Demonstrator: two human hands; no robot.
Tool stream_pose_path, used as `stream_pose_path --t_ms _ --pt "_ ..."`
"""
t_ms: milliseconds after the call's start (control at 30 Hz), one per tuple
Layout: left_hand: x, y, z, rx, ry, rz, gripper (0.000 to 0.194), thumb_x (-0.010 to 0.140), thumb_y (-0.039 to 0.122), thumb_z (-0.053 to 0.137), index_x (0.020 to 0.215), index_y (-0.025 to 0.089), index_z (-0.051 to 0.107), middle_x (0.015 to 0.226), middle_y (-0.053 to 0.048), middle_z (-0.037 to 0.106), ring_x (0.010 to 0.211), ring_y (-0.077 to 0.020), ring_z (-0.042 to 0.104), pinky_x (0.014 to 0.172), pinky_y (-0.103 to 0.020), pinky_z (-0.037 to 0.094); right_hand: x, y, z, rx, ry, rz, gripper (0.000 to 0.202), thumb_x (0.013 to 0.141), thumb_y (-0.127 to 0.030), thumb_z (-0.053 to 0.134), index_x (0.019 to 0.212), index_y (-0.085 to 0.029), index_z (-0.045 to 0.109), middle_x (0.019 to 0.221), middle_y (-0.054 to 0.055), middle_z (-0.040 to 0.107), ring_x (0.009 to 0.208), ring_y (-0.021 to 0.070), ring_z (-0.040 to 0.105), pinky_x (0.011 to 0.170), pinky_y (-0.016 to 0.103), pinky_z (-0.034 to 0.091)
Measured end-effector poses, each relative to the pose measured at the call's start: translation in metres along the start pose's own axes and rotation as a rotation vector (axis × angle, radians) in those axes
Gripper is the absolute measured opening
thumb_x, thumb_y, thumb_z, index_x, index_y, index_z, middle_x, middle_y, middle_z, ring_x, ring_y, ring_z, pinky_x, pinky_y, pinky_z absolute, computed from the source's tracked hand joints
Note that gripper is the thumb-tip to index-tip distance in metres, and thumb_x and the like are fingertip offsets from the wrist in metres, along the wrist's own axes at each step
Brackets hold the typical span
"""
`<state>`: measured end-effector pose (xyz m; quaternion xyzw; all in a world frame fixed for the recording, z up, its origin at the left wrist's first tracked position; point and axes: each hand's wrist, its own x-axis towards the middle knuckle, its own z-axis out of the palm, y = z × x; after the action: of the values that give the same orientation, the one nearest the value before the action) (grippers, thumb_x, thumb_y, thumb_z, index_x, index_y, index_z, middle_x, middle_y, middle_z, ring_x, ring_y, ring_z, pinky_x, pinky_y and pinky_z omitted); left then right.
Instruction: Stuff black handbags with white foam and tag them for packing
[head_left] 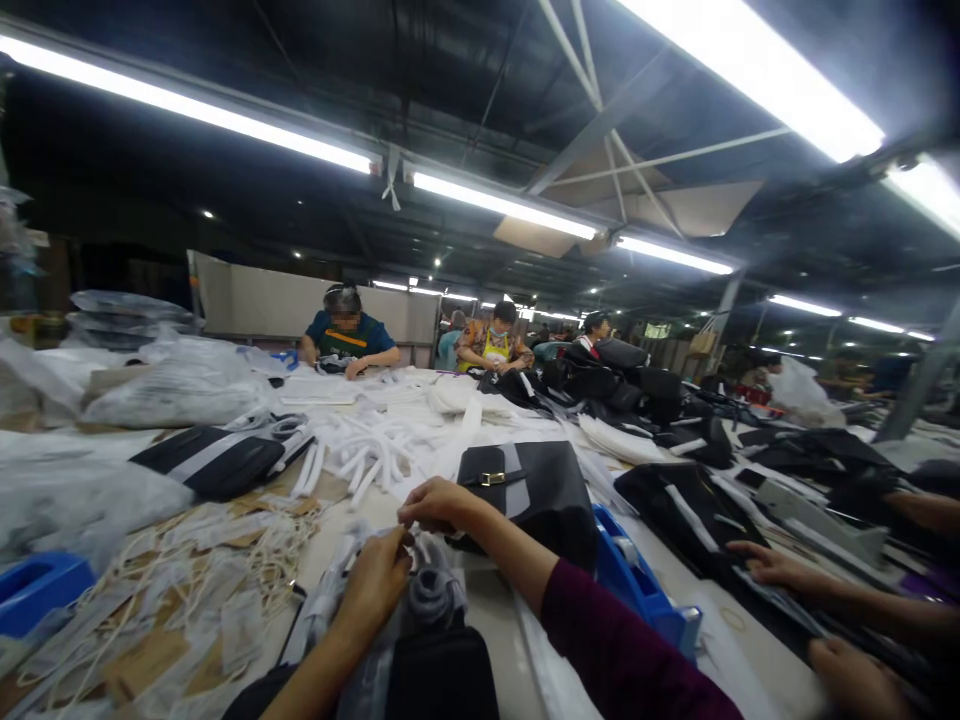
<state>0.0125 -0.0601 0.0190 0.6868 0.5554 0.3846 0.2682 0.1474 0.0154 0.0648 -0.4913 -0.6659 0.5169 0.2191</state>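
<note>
- Just under both hands, a bundle of wrapped grey straps [439, 608], partly rolled into a coil to the right of the left hand and below the right one
- Nearer than that coil, to the right of the left forearm, a black bag [442, 680], cut off by the lower edge of view
- At the upper end of the bundle, the left hand [377, 580], with fingers bent in narrow; cannot tell for sure about any grip on the wrapping
- Close against it, almost fingertip to fingertip, the right hand [439, 503], narrow as well, with thumb and fingers near together; cannot tell about anything between them
- Up the right forearm, a dark purple sleeve [615, 640]
- Just beyond the right wrist, a buckled black bag [551, 480] with a gold buckle [493, 480]
- To the right of the right forearm, a blue holder [646, 592]
- Left of the left hand, a heap of pale cords [285, 560] and clear packets [240, 625]
- Beyond that heap, ahead of the left hand, white tubes [375, 450] and, farther left, a grey-striped black bag [214, 460]
- Well right of the right hand, a co-worker's hand [780, 570] beside black material
- Far ahead of both hands, a person in a teal top [375, 335] and another in a yellow apron [495, 350]
</note>
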Motion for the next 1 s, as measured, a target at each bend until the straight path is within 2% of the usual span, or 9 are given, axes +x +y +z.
stream_pose_path --t_ms 67,133,233,300,367,467,667,833,1000 --pt "-0.001 -0.002 0.001 -0.094 0.025 0.014 0.013 0.072 0.014 0.052 0.077 0.019 0.063 0.076 -0.005 0.070 0.081 -0.0233 0.064 0.078 -0.032 0.042 -0.008 0.001 0.002 0.137 0.020 0.001 0.010 0.076 -0.017 0.062 0.068 -0.015 0.067 0.051 -0.003 0.056 0.047 0.0093 0.051 0.053 0.022 0.044" --pt "-0.002 -0.004 0.002 -0.353 0.053 -0.054 0.008 0.070 0.021 0.058 0.078 0.019 0.063 0.075 -0.003 0.070 0.080 -0.0221 0.065 0.078 -0.031 0.044 -0.015 0.003 0.002 0.260 0.032 -0.014 0.007 0.071 -0.011 0.062 0.073 -0.013 0.068 0.062 0.000 0.062 0.061 0.0128 0.060 0.064 0.026 0.049" --pt "-0.005 -0.004 0.004 -0.798 0.118 -0.175 0.027 0.059 0.026 0.073 0.082 0.017 0.063 0.072 -0.002 0.069 0.074 -0.0186 0.065 0.073 -0.027 0.045 -0.023 0.011 0.001 0.412 0.054 -0.056 0.024 0.059 -0.002 0.066 0.081 -0.011 0.068 0.073 0.003 0.065 0.073 0.0151 0.064 0.074 0.029 0.051" --pt "-0.009 -0.003 0.006 -0.955 0.141 -0.231 0.036 0.055 0.028 0.077 0.085 0.015 0.062 0.072 -0.002 0.069 0.069 -0.0153 0.063 0.068 -0.025 0.045 -0.026 0.020 0.002 0.477 0.085 -0.070 0.031 0.055 0.001 0.067 0.083 -0.011 0.068 0.073 0.002 0.064 0.071 0.0142 0.063 0.073 0.029 0.051" --pt "-0.011 -0.003 0.008 -0.989 0.147 -0.272 0.037 0.057 0.028 0.076 0.088 0.015 0.061 0.075 -0.002 0.068 0.067 -0.0131 0.063 0.064 -0.024 0.045 -0.027 0.029 0.004 0.503 0.116 -0.066 0.031 0.054 0.000 0.068 0.082 -0.012 0.067 0.069 0.001 0.063 0.067 0.0138 0.063 0.069 0.029 0.052" --pt "-0.014 -0.004 0.007 -1.007 0.164 -0.323 0.036 0.060 0.022 0.072 0.093 0.016 0.059 0.077 0.000 0.066 0.064 -0.0107 0.061 0.058 -0.020 0.043 -0.028 0.039 0.011 0.464 0.165 -0.058 0.017 0.058 -0.006 0.069 0.074 -0.012 0.065 0.063 0.001 0.062 0.061 0.0141 0.061 0.062 0.028 0.053" --pt "-0.020 -0.003 -0.004 -1.075 0.165 -0.426 0.029 0.065 0.009 0.062 0.093 0.017 0.057 0.073 0.001 0.061 0.057 -0.0085 0.060 0.053 -0.019 0.044 -0.032 0.037 0.022 0.199 0.335 -0.128 0.002 0.070 -0.013 0.063 0.070 -0.015 0.062 0.063 0.000 0.062 0.060 0.0115 0.058 0.055 0.021 0.045" --pt "-0.018 -0.001 -0.013 -1.096 0.174 -0.477 0.026 0.070 0.004 0.059 0.093 0.016 0.056 0.072 -0.001 0.062 0.058 -0.0088 0.061 0.051 -0.018 0.045 -0.031 0.036 0.025 -0.121 0.478 -0.181 0.005 0.068 -0.014 0.067 0.071 -0.018 0.067 0.071 0.000 0.064 0.072 0.0143 0.058 0.067 0.024 0.042" --pt "-0.018 0.000 -0.014 -1.066 0.203 -0.480 0.027 0.071 0.003 0.058 0.095 0.015 0.055 0.082 -0.005 0.065 0.064 -0.0105 0.062 0.052 -0.017 0.045 -0.039 0.037 0.031 -0.353 0.514 -0.225 0.010 0.072 -0.014 0.063 0.076 -0.021 0.069 0.084 0.004 0.067 0.089 0.0193 0.057 0.079 0.028 0.040"
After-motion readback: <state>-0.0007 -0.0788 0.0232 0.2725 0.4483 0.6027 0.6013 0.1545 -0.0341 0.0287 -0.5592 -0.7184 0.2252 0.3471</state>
